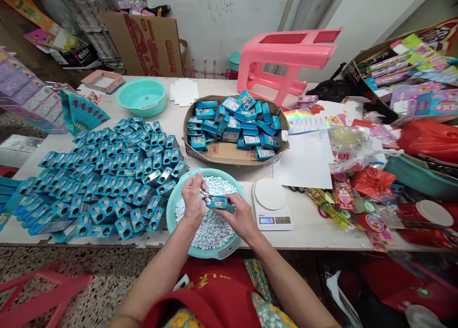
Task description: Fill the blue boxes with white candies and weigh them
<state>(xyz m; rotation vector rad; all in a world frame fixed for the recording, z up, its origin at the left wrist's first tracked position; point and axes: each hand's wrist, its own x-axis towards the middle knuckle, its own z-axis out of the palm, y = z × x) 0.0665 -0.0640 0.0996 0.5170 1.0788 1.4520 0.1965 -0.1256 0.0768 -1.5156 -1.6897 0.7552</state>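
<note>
Blue box (217,202) above the candy basin (200,253), printed face up, roughly level. Right hand (240,216): fingers clamped on the box's right end. Left hand (192,198): fingers curled together around a few white candies (203,194), right at the box's other end. Candy basin: teal, holds a broad layer of small pale candies (213,232). Left of candy basin: big group of blue boxes (118,175), packed close, many with a dark round spot on top. Beyond candy basin: cardboard tray (229,152) with a loose heap of blue boxes, bare cardboard at its near side. Right of candy basin: white scale (274,218). Beyond candy basin, leftward: second teal basin (141,99).
</note>
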